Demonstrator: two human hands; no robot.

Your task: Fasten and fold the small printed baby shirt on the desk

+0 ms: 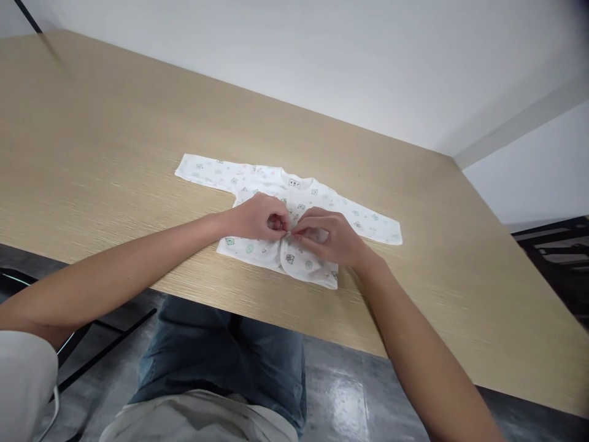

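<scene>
A small white baby shirt (307,265) with a print of little animal faces lies spread on the table, both long sleeves stretched out to the sides. Its front opening runs down the middle. My left hand (261,216) pinches the fabric at that front edge, thumb and forefinger closed. Right beside it, my right hand (327,233) pinches the other side of the opening, and the fingertips of both hands almost meet. Whatever small fastening may lie between the fingertips is hidden. The neckline and its label are visible above my hands.
The wooden table (460,294) extends to both sides, its near edge close to my body. A white wall (322,61) stands behind it. A black slatted object (559,258) is beyond the right edge, and black chair parts (115,347) are at lower left.
</scene>
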